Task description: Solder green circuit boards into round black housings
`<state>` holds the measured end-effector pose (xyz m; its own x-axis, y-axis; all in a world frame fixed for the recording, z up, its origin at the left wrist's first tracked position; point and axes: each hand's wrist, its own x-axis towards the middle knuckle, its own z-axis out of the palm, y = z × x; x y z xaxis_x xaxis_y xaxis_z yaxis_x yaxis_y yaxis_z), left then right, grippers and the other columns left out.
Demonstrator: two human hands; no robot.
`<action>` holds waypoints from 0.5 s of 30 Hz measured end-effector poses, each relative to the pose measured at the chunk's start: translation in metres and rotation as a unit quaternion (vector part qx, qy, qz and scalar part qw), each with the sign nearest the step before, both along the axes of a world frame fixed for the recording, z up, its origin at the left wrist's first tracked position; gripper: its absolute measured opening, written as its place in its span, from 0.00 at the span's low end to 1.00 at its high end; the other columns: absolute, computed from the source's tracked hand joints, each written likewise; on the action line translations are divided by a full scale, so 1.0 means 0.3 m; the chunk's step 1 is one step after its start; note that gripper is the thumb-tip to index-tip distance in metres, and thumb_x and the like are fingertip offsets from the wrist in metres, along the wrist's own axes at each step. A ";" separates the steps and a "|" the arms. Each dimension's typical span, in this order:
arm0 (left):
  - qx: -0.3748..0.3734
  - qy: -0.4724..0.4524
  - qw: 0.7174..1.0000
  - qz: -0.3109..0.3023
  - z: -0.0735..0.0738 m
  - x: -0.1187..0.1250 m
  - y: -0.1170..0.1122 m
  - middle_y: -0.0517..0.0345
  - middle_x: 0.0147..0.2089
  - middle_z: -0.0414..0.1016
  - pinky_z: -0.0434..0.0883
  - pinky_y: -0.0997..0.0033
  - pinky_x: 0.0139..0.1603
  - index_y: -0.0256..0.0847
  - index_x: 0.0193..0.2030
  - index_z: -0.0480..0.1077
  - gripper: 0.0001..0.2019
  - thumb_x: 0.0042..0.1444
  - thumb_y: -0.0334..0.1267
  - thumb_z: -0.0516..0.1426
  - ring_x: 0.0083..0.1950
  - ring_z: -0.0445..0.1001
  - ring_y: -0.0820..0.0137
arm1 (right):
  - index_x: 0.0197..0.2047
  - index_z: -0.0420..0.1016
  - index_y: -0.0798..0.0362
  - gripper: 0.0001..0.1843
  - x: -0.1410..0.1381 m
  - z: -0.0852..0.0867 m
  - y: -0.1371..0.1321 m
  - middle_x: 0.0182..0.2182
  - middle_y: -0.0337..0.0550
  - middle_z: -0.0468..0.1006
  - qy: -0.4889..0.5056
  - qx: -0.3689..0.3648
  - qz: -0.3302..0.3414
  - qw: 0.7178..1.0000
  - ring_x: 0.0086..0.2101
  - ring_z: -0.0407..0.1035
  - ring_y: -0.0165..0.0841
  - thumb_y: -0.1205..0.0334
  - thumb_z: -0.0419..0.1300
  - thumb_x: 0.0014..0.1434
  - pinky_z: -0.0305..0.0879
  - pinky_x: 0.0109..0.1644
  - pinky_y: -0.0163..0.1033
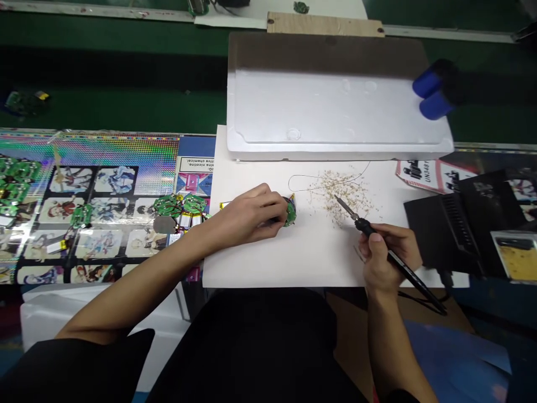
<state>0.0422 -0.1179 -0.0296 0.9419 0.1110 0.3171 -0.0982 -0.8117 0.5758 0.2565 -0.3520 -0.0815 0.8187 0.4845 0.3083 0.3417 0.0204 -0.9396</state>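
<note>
Presently, the left hand [251,215] is closed on a round green circuit board [291,212], which sits at the fingertips, at the hand's far right end. Whether the board touches the white sheet [260,263] beneath it cannot be determined. The right hand [380,257] is clamped pen-fashion on a black soldering iron [364,225], with the tip angled up and left, toward the board. The tip lies over a scatter of pale flecks [339,196] and remains apart from the board. A thin wire loop [323,179] lies on the sheet beyond the flecks. A white foam tray [331,106] stands past the sheet on the green worktop [113,109]. To the left, further green boards [180,205] lie on a printed mat [100,235]. To the right stands a black unit with cooling fins [459,224].
</note>
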 end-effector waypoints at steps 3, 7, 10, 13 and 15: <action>0.012 0.017 1.000 0.007 0.006 0.002 -0.010 0.51 0.49 0.81 0.73 0.64 0.49 0.40 0.44 0.73 0.07 0.73 0.30 0.55 0.47 0.71 0.64 | 0.43 0.79 0.53 0.15 0.001 -0.004 0.001 0.25 0.37 0.78 0.000 -0.004 0.000 1.000 0.19 0.67 0.27 0.51 0.72 0.64 0.59 0.19 0.32; 0.027 0.023 0.999 0.010 0.009 0.005 -0.019 0.51 0.49 0.81 0.73 0.65 0.49 0.41 0.45 0.72 0.07 0.73 0.30 0.53 0.47 0.71 0.64 | 0.44 0.79 0.53 0.15 0.001 -0.004 0.000 0.25 0.37 0.78 -0.007 -0.004 -0.002 1.000 0.17 0.64 0.26 0.50 0.72 0.64 0.57 0.18 0.31; 0.034 0.029 0.999 0.013 0.008 0.006 -0.022 0.51 0.49 0.81 0.73 0.65 0.49 0.41 0.44 0.71 0.07 0.73 0.29 0.53 0.47 0.71 0.64 | 0.44 0.78 0.53 0.15 0.006 -0.004 -0.006 0.26 0.37 0.77 -0.022 -0.017 -0.008 1.000 0.18 0.64 0.26 0.50 0.71 0.65 0.58 0.19 0.31; 0.021 0.039 0.999 0.009 0.011 0.003 -0.018 0.52 0.48 0.81 0.73 0.65 0.49 0.42 0.44 0.71 0.06 0.72 0.29 0.54 0.47 0.72 0.64 | 0.46 0.78 0.52 0.15 0.021 -0.009 -0.010 0.28 0.37 0.78 -0.032 -0.040 -0.002 0.999 0.20 0.67 0.27 0.50 0.71 0.66 0.61 0.21 0.32; 0.005 0.039 0.999 0.005 0.014 -0.002 -0.012 0.53 0.48 0.81 0.73 0.65 0.50 0.42 0.44 0.71 0.06 0.71 0.29 0.54 0.48 0.72 0.63 | 0.47 0.77 0.51 0.15 0.031 -0.013 -0.006 0.30 0.37 0.78 -0.037 -0.069 0.011 0.997 0.21 0.69 0.28 0.50 0.70 0.66 0.63 0.22 0.33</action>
